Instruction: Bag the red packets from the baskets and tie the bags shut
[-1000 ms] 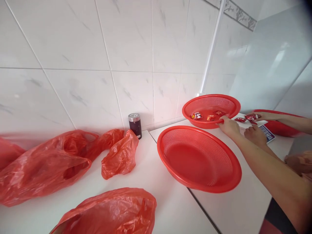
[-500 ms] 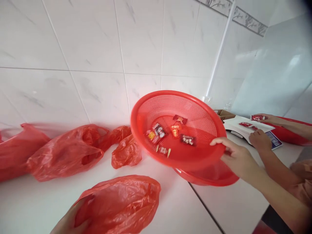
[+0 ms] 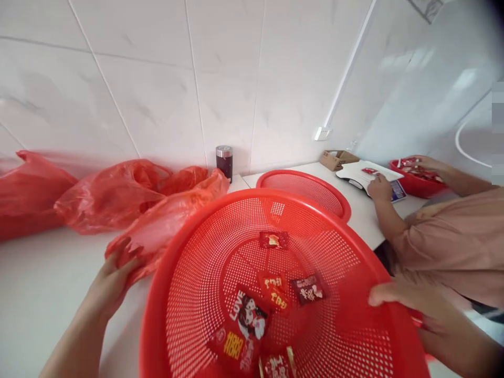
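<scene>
Close in front of me is a red mesh basket, tilted so that its inside faces me. Several wrapped candies lie in it, one with LOVE and a cartoon couple on its wrapper. My right hand grips the basket's right rim, thumb over the edge. On the left, my left hand has its fingers in the mouth of a thin red plastic bag, holding it by the edge. The basket hides part of this bag.
More red plastic bags lie along the tiled wall. Behind the basket are another red basket, a dark tumbler and a cardboard box. At right a co-worker's hands are at a white scale and a red candy basin.
The basket has come nearer and lower, off the other basket, with my right hand still on its rim. My left hand and the bag now appear higher in view. The co-worker's far hand is at the basin.
</scene>
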`<state>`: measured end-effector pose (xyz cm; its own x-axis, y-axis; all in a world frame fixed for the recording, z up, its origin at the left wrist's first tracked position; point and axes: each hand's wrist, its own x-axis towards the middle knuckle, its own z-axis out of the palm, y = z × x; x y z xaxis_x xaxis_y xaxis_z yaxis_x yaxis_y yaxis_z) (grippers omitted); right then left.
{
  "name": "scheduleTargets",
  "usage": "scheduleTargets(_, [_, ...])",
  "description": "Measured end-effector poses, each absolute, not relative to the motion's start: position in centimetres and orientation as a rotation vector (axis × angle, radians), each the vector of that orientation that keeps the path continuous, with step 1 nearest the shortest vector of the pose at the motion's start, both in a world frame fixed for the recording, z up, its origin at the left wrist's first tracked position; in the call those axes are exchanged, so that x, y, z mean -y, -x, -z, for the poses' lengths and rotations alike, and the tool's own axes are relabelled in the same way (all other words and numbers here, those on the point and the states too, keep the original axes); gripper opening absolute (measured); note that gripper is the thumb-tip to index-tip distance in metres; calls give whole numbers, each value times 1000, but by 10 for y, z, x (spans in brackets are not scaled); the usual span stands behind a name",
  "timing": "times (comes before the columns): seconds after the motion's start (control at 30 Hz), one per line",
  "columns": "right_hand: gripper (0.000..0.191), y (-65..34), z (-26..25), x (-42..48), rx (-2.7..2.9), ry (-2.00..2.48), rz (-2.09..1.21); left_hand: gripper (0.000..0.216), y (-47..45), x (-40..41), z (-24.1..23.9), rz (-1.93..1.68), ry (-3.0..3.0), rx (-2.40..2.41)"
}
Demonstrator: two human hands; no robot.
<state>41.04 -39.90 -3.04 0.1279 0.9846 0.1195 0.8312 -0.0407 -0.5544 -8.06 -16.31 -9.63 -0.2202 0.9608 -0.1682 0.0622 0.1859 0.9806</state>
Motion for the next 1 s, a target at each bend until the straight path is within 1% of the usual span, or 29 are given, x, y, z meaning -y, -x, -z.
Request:
scheduleTargets(0.1, [14,-400,33,419,1715,1994,-599,73,77,167,96,-1193,-1019,-1406])
scheduleTargets(0.2, [16,-385,29,418,1624,2060,-524,74,77,172,92,-1177,-1034,-1393])
scheduleTargets(0.3, [22,-373,26,399,1651,2046,-431,75,78,174,90,-1146,-1041,-1416])
scheduleTargets(0.47, [22,-350,40,355,1619,2072,-370,76,81,173,91,-1157,-1027,-1494])
scheduleTargets(0.53, [25,-336,46,339,1609,2040,-456,77,82,172,92,-1164,-1018,-1501])
scheduleTargets(0.57, [30,-328,47,332,1611,1995,-555,76,82,172,92,-1161,-1018,-1499])
scheduleTargets(0.67, [54,-306,42,317,1622,1721,-1050,76,84,173,93,-1144,-1033,-1509])
scheduleTargets(0.73, [64,-296,35,308,1631,1521,-1281,77,84,173,92,-1119,-1068,-1529])
scheduleTargets(0.8, [62,-290,31,297,1658,1414,-1298,78,83,173,91,-1099,-1099,-1571])
scheduleTargets(0.9, [56,-286,31,279,1654,1390,-1209,78,83,173,88,-1031,-1146,-1660])
scheduleTargets(1.0, [56,-284,26,258,1639,1335,-1292,70,90,173,89,-872,-1260,-1696])
